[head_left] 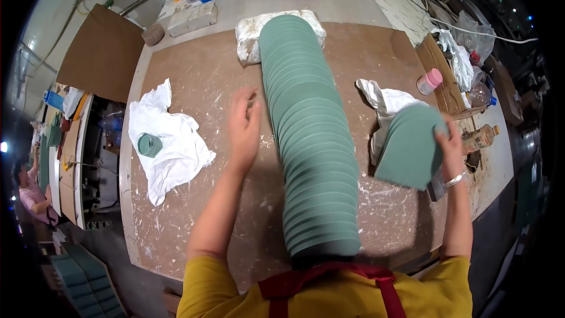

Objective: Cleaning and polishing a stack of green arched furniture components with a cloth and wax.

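A long row of overlapping flat green pieces with rounded ends point(312, 135) runs down the middle of the table, from the far side to my body. In my right hand point(452, 147) is a small stack of similar green pieces point(410, 147), gripped at its right edge and raised over the table's right side. My left hand point(244, 123) hovers just left of the row, fingers loosely bent and apart, holding nothing. The far end of the row rests against a white cloth-wrapped bundle point(250, 38).
On the left, a white cloth point(168, 168) lies under a small round green container point(149, 145). Another white cloth point(400, 99) is partly behind the held stack. A pink-capped bottle point(429, 81), a plastic bottle point(479, 138) and a cardboard box point(441, 73) stand at right. A co-worker point(36, 197) is far left.
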{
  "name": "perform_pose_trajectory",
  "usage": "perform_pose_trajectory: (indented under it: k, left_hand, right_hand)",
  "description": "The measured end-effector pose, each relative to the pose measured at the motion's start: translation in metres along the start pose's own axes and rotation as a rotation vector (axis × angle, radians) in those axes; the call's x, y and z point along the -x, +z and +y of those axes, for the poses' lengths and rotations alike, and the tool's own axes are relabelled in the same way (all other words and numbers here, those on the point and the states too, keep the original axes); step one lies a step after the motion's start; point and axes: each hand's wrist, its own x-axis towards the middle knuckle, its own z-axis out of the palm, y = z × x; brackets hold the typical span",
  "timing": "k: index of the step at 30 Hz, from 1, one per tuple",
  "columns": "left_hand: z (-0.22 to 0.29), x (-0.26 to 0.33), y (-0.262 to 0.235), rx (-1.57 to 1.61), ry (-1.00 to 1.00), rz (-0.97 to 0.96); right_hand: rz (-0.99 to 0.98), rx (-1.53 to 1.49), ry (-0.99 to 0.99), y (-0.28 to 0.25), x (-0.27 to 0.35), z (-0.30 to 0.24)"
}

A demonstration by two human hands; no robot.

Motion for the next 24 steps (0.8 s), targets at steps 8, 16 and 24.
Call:
perform_pose_trajectory:
  k: [8,16,24]
  left_hand:
    - [-0.025,-0.034,0.012,-0.137,0.063,0.008]
    - [-0.027,-0.044,0.024,-0.188,0.056,-0.010]
    - [-0.012,-0.064,0.018,-0.285,0.102,-0.131]
  right_hand:
    - [-0.018,-0.182,0.366,0.014,0.014,0.070]
    - [-0.237,0.420,-0.489,0.098,-0.042,-0.006]
    - [-0.296,-0.151,-0.013,0.233,-0.115,-0.018]
